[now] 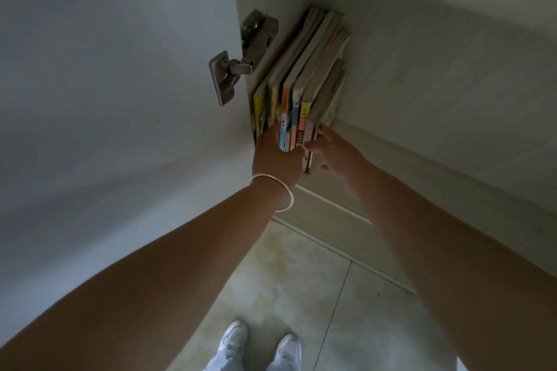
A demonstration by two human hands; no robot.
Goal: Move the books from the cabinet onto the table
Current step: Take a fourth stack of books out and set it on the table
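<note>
Several colourful books (304, 78) stand upright in a row against the left wall of a pale cabinet shelf (422, 93). My left hand (275, 153), with a white bangle on the wrist, presses on the spines at the left of the row. My right hand (334, 150) reaches to the right end, fingers spread, thumb and fingertips touching the outermost book. Between them the two hands clasp the row from both sides. The table is not in view.
The cabinet's white door (105, 84) stands open at my left, held by a metal hinge (238, 57). Drawer fronts (331, 214) lie under the shelf. Beige floor tiles (301, 286) and my white shoes (262, 343) show below.
</note>
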